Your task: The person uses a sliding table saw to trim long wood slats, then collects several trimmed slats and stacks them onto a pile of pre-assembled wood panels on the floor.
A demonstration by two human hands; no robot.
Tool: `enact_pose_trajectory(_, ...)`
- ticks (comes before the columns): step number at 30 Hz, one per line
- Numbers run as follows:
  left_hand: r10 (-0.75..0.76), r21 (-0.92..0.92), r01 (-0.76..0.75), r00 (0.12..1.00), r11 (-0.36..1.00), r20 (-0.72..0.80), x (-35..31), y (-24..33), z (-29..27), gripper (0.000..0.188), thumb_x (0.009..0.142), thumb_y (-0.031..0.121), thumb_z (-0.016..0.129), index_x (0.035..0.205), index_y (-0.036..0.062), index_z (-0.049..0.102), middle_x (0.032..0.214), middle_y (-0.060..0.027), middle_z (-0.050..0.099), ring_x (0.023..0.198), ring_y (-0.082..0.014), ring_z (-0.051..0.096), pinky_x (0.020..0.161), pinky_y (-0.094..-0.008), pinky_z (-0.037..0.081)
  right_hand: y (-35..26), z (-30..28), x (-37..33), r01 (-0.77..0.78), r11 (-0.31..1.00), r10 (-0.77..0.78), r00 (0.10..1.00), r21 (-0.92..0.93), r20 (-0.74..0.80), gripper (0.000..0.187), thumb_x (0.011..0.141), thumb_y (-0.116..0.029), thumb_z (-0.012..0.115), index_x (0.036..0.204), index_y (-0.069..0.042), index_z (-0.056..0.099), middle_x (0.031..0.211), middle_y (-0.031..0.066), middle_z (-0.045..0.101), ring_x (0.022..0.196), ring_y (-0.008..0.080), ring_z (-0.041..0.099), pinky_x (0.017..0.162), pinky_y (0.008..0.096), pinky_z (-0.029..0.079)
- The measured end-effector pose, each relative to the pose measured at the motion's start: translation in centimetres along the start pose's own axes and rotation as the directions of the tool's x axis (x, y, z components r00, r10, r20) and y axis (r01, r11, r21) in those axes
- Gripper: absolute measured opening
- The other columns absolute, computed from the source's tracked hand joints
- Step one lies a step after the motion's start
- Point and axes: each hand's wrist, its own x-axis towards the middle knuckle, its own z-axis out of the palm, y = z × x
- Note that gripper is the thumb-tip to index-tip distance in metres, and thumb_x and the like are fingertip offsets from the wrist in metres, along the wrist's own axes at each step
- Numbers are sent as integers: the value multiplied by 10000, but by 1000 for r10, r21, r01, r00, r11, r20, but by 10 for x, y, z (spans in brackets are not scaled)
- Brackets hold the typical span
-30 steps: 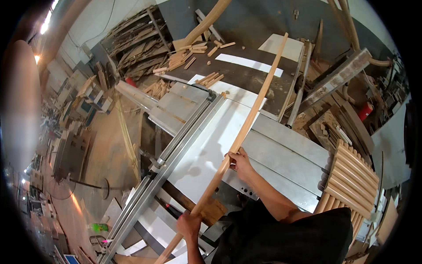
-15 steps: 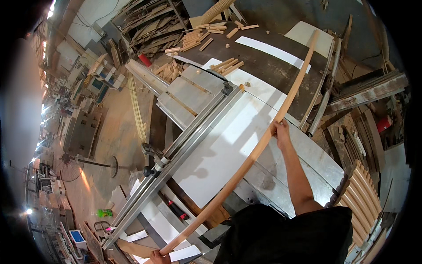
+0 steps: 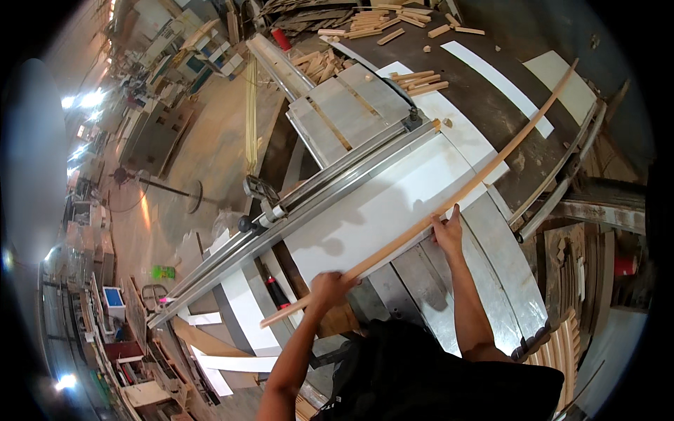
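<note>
A long, thin wooden strip [image 3: 393,245] lies slantwise across the machine's metal table, running from the lower left to the far upper right. My left hand [image 3: 328,291] is closed around it a short way in from its near end, which sticks out past the fist. Farther along, my right hand [image 3: 447,233] grips the strip's near-side edge, thumb and fingers pinching it. Beneath the strip lies a white sheet [image 3: 372,203], with shadows falling on it. The strip's far end reaches over a dark brown board.
A metal rail [image 3: 351,175] crosses left of the white sheet, beside a slotted metal plate [image 3: 319,116]. Short wooden offcuts [image 3: 365,24] are scattered at the back. A red-and-black tool [image 3: 276,291] lies near my left hand. Shaped wooden pieces [image 3: 562,351] are stacked at right.
My left hand has moved from the strip's near end to a grip farther up it, closer to my right hand. The whole view has shifted, with the scene sliding rightward and upward.
</note>
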Motion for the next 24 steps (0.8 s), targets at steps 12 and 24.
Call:
enact_pose_trajectory(12, 303, -45, -494, 600, 868, -740, 107, 67, -64, 529, 769, 169, 757, 1236, 61, 535, 1292, -196, 513, 1217, -387, 464, 1029, -469, 375, -35, 38, 97, 86, 990, -94, 993, -109, -71, 842, 865, -187, 610, 1441, 70, 52, 707, 183, 643, 467, 247, 602, 421, 363, 489)
enact_pose_trajectory(24, -359, -652, -331, 625, 682, -693, 140, -96, -157, 459, 861, 217, 696, 1183, -45, 500, 1033, -144, 599, 927, -206, 558, 846, -334, 441, -68, 77, 166, 114, 993, -109, 985, 31, -136, 685, 881, -213, 624, 1407, 9, 244, 635, 107, 606, 413, 188, 583, 332, 307, 474)
